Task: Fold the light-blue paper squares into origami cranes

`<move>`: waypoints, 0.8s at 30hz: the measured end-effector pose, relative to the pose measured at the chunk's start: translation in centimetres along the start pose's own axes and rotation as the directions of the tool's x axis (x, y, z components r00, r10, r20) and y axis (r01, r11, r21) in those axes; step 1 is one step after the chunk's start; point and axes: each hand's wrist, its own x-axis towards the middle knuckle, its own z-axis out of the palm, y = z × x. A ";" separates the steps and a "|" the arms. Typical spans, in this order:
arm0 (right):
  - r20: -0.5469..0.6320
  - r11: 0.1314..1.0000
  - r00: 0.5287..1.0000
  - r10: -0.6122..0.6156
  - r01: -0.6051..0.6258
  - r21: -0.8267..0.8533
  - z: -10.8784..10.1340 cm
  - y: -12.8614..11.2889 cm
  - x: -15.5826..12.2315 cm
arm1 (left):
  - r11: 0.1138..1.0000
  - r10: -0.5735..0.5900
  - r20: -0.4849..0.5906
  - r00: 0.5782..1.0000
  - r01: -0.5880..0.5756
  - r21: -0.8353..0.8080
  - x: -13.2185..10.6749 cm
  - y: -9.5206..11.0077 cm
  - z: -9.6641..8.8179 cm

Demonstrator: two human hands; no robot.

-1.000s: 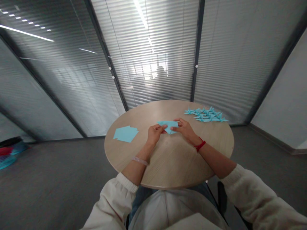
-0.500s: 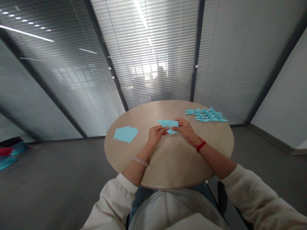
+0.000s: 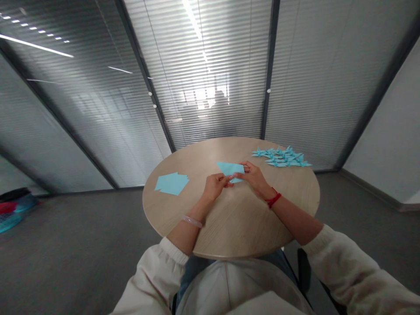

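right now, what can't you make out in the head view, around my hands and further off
- Held blue paper: in the head view, fingers of the left hand and right hand cover parts of it.
- Blue sheets: overlap hides how many lie there.
- Folded blue pieces: too small and overlapping for a sure count.
- Red and blue thing: cut off by the left edge, blurred.

Over the middle of the round table [image 3: 243, 223], the right hand [image 3: 255, 177] pinches a folded blue paper [image 3: 229, 168] by its right end, while the left hand [image 3: 215, 185] has curled fingers at its near edge. Blue sheets [image 3: 171, 183] lie overlapped by the table's left edge; pointed blue paper figures [image 3: 286, 158] cluster along its far right edge. Blinds [image 3: 210, 57] hang beyond.
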 end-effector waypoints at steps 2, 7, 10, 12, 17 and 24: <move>-0.008 1.000 1.000 -0.003 0.003 0.006 0.0 0.0 0.0 | 1.000 0.014 0.000 1.000 -0.014 0.001 -0.1 0.2 0.0; -0.022 1.000 1.000 -0.013 0.013 0.003 -0.2 0.1 0.1 | 0.998 -0.018 0.112 0.994 0.024 -0.051 0.0 -0.2 0.2; -0.026 1.000 1.000 -0.001 0.001 -0.004 -0.2 0.2 0.1 | 0.999 -0.021 0.157 0.987 0.025 -0.025 0.0 -0.4 0.2; -0.029 1.000 1.000 -0.002 0.002 0.010 -0.2 0.2 0.1 | 1.000 0.000 0.143 0.990 -0.001 0.003 -0.1 -0.3 0.2; -0.032 0.999 0.999 -0.024 0.026 0.037 -0.1 0.1 0.1 | 0.998 0.041 0.131 0.991 -0.046 0.041 -0.1 -0.2 0.3; -0.029 1.000 1.000 0.005 -0.005 0.013 0.0 -0.2 0.0 | 0.995 0.032 0.059 0.998 -0.026 -0.093 0.5 -0.6 -0.3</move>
